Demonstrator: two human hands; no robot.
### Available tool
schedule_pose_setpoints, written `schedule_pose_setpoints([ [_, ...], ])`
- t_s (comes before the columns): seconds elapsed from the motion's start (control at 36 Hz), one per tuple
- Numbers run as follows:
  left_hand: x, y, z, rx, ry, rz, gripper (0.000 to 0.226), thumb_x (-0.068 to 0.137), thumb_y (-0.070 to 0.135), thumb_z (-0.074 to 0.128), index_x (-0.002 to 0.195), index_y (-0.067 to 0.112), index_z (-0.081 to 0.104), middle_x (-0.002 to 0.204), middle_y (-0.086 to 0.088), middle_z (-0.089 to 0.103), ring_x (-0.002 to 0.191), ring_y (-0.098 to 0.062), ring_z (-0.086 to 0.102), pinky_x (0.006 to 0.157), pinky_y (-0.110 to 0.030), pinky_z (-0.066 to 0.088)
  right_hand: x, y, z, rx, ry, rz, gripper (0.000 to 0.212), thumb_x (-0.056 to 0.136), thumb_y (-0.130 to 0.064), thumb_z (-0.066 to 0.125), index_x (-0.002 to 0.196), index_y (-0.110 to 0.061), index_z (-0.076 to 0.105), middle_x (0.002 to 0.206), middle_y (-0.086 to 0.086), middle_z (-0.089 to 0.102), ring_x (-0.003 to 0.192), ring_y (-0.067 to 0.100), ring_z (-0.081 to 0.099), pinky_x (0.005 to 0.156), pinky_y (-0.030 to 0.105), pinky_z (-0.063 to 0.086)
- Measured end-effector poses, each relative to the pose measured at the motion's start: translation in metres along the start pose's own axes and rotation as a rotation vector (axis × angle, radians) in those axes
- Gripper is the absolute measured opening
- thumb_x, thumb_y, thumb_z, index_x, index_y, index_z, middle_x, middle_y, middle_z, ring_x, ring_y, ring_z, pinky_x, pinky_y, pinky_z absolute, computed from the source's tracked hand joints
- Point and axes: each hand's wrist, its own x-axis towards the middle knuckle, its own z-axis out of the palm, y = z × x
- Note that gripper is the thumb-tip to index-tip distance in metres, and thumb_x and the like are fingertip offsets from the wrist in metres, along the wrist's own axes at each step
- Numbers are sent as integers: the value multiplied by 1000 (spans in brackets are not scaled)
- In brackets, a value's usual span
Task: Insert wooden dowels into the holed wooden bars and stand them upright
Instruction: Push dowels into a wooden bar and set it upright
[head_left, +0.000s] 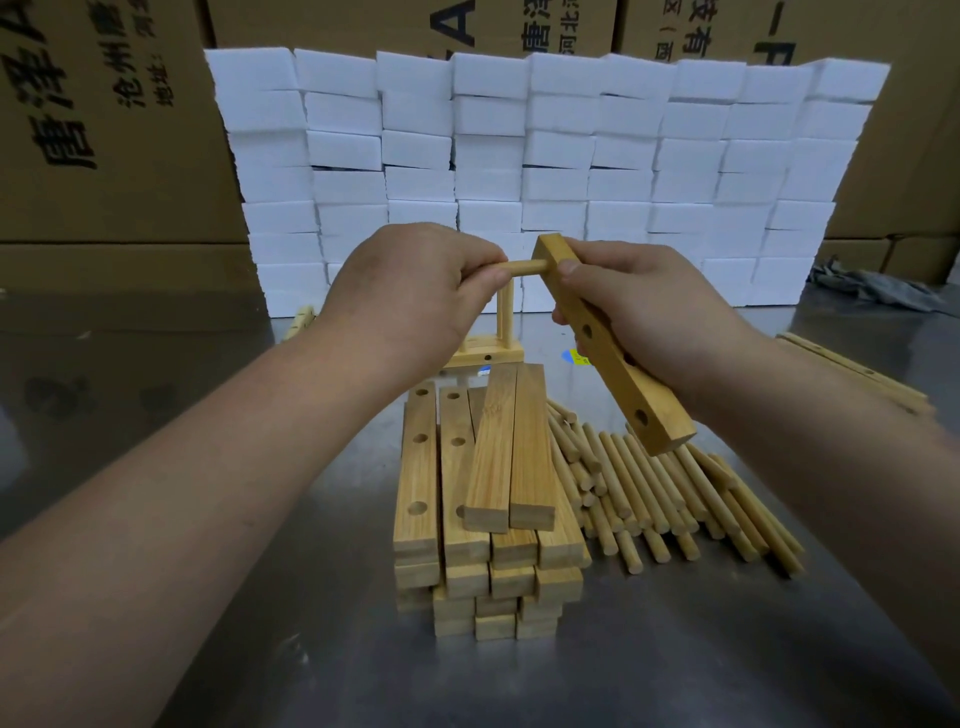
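Observation:
My right hand (639, 322) grips a holed wooden bar (618, 364), held tilted above the table. My left hand (415, 291) pinches a wooden dowel (522, 268) whose right end sits in the hole at the bar's top end. Below lies a stack of holed bars (483, 499) and, to its right, a heap of loose dowels (670, 499). Behind the stack stands a finished bar with upright dowels (498, 338), partly hidden by my left hand.
The work goes on over a metal table (260, 623). A wall of white foam blocks (545, 156) runs across the back, with cardboard boxes (104, 130) behind it. More holed bars (857, 374) lie at the right edge, and a grey cloth (872, 291) beyond them.

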Motion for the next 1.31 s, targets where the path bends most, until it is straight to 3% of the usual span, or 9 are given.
schedule_pose_setpoints([
  [0.19, 0, 2, -1, -225, -37, -147, 22, 93, 29, 51, 89, 18, 70, 51, 3, 44, 44, -4, 38, 48, -27, 33, -1, -2, -3, -12, -11, -36, 21, 93, -22, 50, 88, -27, 70, 64, 0, 57, 48, 7, 47, 45, 15, 43],
  [0.33, 5, 3, -4, -269, -103, -216, 23, 91, 32, 54, 70, 41, 56, 55, 7, 49, 41, 1, 43, 43, -18, 37, 1, 0, -3, -61, -21, -12, 21, 93, -26, 50, 90, -25, 71, 66, 1, 59, 51, 11, 48, 47, 18, 43],
  [0.44, 8, 6, -3, -260, -38, -266, 12, 88, 36, 58, 96, 36, 66, 71, 10, 58, 53, -3, 50, 53, -19, 43, 5, 1, -4, -27, -19, 38, 20, 95, -28, 48, 97, -39, 64, 60, -11, 64, 47, 3, 53, 46, 17, 46],
  [0.53, 8, 5, -5, -299, 69, -290, 45, 87, 43, 57, 129, 30, 51, 95, 14, 57, 84, -5, 53, 70, -23, 43, 10, 4, -6, 2, 69, 86, 21, 97, -26, 44, 112, -30, 58, 73, -3, 66, 53, 6, 59, 54, 23, 52],
  [0.64, 11, 4, -9, -377, 140, -388, 31, 91, 39, 48, 114, 22, 61, 89, 12, 59, 69, -3, 53, 56, -20, 41, 14, 0, -13, 275, 175, 154, 18, 99, -14, 34, 108, -14, 51, 80, 7, 67, 55, 14, 64, 50, 24, 53],
  [0.75, 13, 13, -7, -583, -53, -538, 21, 91, 26, 50, 79, 19, 65, 68, 9, 66, 45, -5, 55, 52, -17, 44, 12, -7, -11, 557, 127, 121, 21, 100, -9, 29, 113, -2, 45, 88, 16, 67, 63, 20, 70, 52, 23, 53],
  [1.0, 4, 35, -18, -1039, -522, -537, 37, 96, 37, 41, 96, 9, 66, 72, -8, 71, 56, -21, 67, 48, -22, 52, 6, -23, 3, 839, 51, 20, 22, 100, -5, 30, 107, 6, 48, 78, 17, 66, 58, 19, 67, 53, 25, 53],
  [1.19, 5, 34, -18, -1096, -556, -620, 41, 95, 43, 41, 88, 10, 64, 57, 0, 59, 41, -13, 55, 41, -17, 44, 6, -18, 3, 731, 48, 34, 24, 99, -7, 33, 96, 1, 55, 72, 10, 71, 71, 20, 70, 64, 27, 57],
  [1.31, 8, 31, -18, -1078, -410, -683, 40, 97, 37, 40, 79, 10, 62, 51, 1, 51, 33, -8, 43, 36, -13, 35, 9, -13, -6, 98, 128, 52, 26, 96, -19, 39, 79, -22, 58, 65, -3, 71, 61, 13, 69, 60, 32, 55],
])
